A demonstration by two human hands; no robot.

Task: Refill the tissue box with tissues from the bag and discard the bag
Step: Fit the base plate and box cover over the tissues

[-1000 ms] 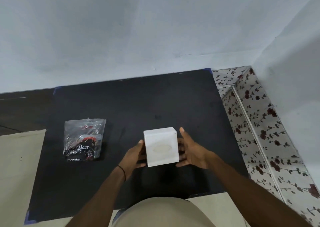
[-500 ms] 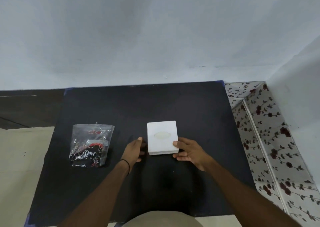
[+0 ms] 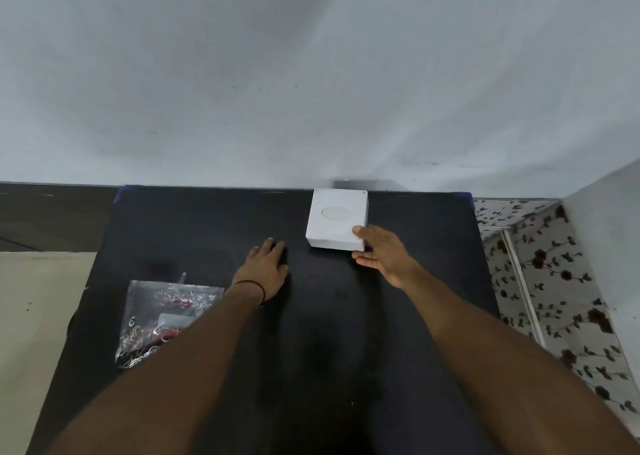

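A white square tissue box (image 3: 337, 218) with an oval slot on top sits at the far edge of the black table (image 3: 311, 350), close to the wall. My right hand (image 3: 379, 253) touches its near right corner, thumb on top and fingers at the side. My left hand (image 3: 266, 270) lies flat and open on the table, left of the box and apart from it. A clear printed plastic bag (image 3: 162, 316) lies flat at the near left, partly hidden by my left forearm.
A grey wall (image 3: 311, 73) rises right behind the table. A floral-patterned surface (image 3: 540, 281) runs along the table's right side. A beige floor (image 3: 34, 316) shows at the left.
The box has moved from the table's middle to its far edge, pushed by my right hand. My left hand has come off the box and rests flat on the table.
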